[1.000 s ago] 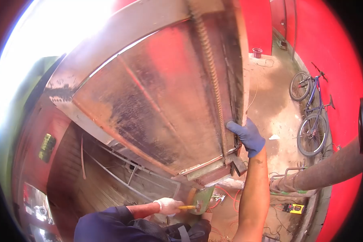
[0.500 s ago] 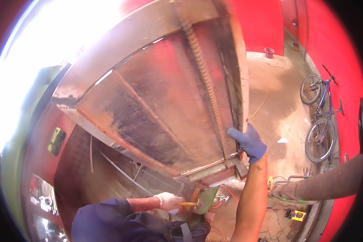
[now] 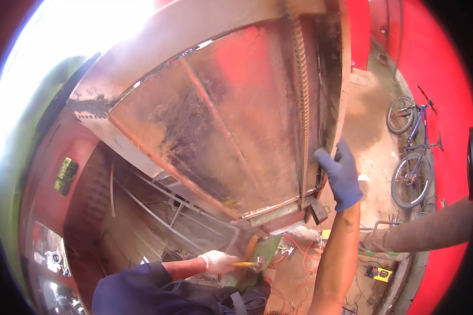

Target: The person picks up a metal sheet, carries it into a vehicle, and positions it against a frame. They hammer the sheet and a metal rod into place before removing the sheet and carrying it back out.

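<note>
A large rusty metal frame with a sheet panel (image 3: 210, 115) fills the middle of the head view, a ribbed bar (image 3: 303, 100) running down its right part. My left hand (image 3: 217, 262), in a white glove, is wrapped round the yellow handle of a hammer (image 3: 245, 264) at the bottom centre. Beside the frame's lower right edge, my right hand (image 3: 343, 178) shows the blue side of its glove, thumb and fingers apart, holding nothing. Whether it touches the edge is unclear.
A bicycle (image 3: 412, 152) leans by the red wall at the right. Below it a thick brown pipe-like object (image 3: 420, 228) reaches inward. Orange cables (image 3: 305, 257) and a yellow-black tool (image 3: 379, 274) lie on the floor. A green piece (image 3: 269, 249) stands near the hammer.
The frame appears further right in view. My right hand has come off its lower right edge and its fingers have spread. My left hand still grips the hammer.
</note>
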Action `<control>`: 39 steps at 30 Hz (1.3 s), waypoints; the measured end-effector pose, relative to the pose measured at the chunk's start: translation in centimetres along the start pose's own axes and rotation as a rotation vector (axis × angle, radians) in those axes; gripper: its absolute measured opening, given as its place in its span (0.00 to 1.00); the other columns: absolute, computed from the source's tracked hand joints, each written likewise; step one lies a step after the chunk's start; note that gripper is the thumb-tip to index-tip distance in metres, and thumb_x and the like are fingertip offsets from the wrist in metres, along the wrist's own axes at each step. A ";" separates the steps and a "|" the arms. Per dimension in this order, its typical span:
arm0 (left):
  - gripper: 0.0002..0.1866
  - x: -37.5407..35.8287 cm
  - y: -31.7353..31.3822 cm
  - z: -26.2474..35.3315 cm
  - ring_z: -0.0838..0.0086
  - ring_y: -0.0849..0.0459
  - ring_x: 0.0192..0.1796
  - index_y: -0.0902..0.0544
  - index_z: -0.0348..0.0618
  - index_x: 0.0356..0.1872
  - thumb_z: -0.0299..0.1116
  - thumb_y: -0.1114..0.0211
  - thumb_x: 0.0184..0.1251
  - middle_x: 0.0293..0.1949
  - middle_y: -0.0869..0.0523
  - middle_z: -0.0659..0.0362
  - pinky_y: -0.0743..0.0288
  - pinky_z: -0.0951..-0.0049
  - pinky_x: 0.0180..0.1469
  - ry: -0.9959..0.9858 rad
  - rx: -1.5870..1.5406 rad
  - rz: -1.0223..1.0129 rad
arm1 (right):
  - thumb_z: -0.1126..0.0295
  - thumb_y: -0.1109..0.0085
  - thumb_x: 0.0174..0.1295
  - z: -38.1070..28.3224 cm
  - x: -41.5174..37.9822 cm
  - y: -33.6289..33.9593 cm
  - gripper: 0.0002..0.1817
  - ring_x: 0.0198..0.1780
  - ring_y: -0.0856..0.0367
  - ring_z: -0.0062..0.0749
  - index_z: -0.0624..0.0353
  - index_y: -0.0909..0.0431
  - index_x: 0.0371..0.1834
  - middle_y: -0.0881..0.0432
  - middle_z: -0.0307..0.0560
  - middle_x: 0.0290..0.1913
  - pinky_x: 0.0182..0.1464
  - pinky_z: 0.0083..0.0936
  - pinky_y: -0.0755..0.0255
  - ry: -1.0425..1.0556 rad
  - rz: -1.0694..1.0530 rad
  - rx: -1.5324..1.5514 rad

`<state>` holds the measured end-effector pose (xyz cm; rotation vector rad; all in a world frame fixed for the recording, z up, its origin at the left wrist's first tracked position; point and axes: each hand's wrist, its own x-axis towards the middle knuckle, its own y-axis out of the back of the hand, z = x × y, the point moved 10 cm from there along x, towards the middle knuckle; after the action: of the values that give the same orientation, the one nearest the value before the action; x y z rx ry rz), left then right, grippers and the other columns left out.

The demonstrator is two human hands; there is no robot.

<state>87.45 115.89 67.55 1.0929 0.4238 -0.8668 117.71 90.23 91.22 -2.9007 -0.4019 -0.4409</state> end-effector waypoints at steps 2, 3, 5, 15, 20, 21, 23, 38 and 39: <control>0.20 -0.9 -0.7 -0.9 0.45 0.13 0.44 0.24 0.50 0.62 0.45 0.42 0.74 0.40 0.13 0.44 0.22 0.50 0.48 0.019 -0.042 0.026 | 0.64 0.32 0.64 -4.4 1.0 0.0 0.35 0.62 0.22 0.30 0.66 0.33 0.73 0.20 0.49 0.63 0.67 0.29 0.32 0.173 0.067 0.151; 0.20 -1.8 -0.1 0.0 0.45 0.13 0.48 0.22 0.49 0.61 0.43 0.42 0.72 0.45 0.12 0.45 0.22 0.49 0.50 0.048 -0.014 0.002 | 0.66 0.33 0.65 -7.3 1.9 -0.1 0.35 0.62 0.22 0.30 0.67 0.34 0.73 0.21 0.49 0.64 0.68 0.29 0.32 0.244 0.094 0.177; 0.21 -2.5 -1.1 -0.8 0.45 0.13 0.48 0.22 0.49 0.61 0.43 0.42 0.72 0.44 0.12 0.45 0.21 0.49 0.50 0.028 -0.016 -0.012 | 0.67 0.34 0.65 -12.5 3.6 0.0 0.34 0.62 0.21 0.30 0.67 0.34 0.73 0.20 0.50 0.63 0.67 0.27 0.32 0.310 0.148 0.066; 0.23 -3.4 -6.1 -4.5 0.46 0.13 0.49 0.22 0.48 0.61 0.48 0.41 0.71 0.46 0.11 0.43 0.21 0.50 0.50 0.066 -0.148 -0.038 | 0.65 0.36 0.69 -18.7 9.0 -1.4 0.20 0.49 0.15 0.29 0.65 0.21 0.59 0.14 0.44 0.49 0.55 0.27 0.23 0.177 0.090 -0.080; 0.21 -3.9 -6.2 -5.3 0.47 0.12 0.49 0.20 0.50 0.60 0.46 0.44 0.71 0.44 0.11 0.44 0.21 0.49 0.51 0.073 -0.160 -0.040 | 0.66 0.39 0.72 -18.2 9.5 -0.2 0.18 0.51 0.14 0.31 0.65 0.21 0.60 0.13 0.46 0.49 0.56 0.29 0.21 0.218 0.096 0.000; 0.21 -3.9 -6.3 -5.8 0.47 0.12 0.49 0.20 0.50 0.59 0.46 0.45 0.71 0.44 0.11 0.44 0.21 0.49 0.51 0.106 -0.153 -0.062 | 0.66 0.39 0.72 -18.3 9.5 -0.3 0.18 0.51 0.14 0.31 0.65 0.21 0.60 0.13 0.46 0.49 0.56 0.29 0.21 0.219 0.098 -0.007; 0.21 -3.8 -6.7 -6.3 0.46 0.12 0.49 0.20 0.50 0.59 0.46 0.45 0.71 0.45 0.11 0.44 0.21 0.49 0.51 0.107 -0.156 -0.062 | 0.67 0.40 0.73 -18.2 9.4 -0.5 0.18 0.52 0.14 0.32 0.68 0.21 0.60 0.13 0.46 0.50 0.58 0.30 0.20 0.177 0.086 0.011; 0.22 -3.2 -7.3 -6.8 0.45 0.13 0.50 0.21 0.51 0.60 0.47 0.43 0.71 0.45 0.11 0.43 0.22 0.47 0.52 0.120 -0.172 -0.064 | 0.65 0.40 0.73 -18.8 10.1 0.0 0.19 0.52 0.13 0.33 0.69 0.20 0.58 0.13 0.50 0.51 0.59 0.30 0.20 0.177 0.112 0.059; 0.22 -3.3 -7.4 -6.8 0.45 0.13 0.50 0.21 0.51 0.60 0.47 0.43 0.71 0.45 0.11 0.43 0.22 0.47 0.52 0.124 -0.158 -0.061 | 0.65 0.40 0.73 -18.8 10.0 0.1 0.19 0.52 0.13 0.33 0.69 0.20 0.58 0.13 0.50 0.51 0.59 0.30 0.20 0.179 0.114 0.069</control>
<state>80.37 121.93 62.54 0.9943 0.6222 -0.8073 121.89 88.47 112.05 -2.7702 -0.2195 -0.6477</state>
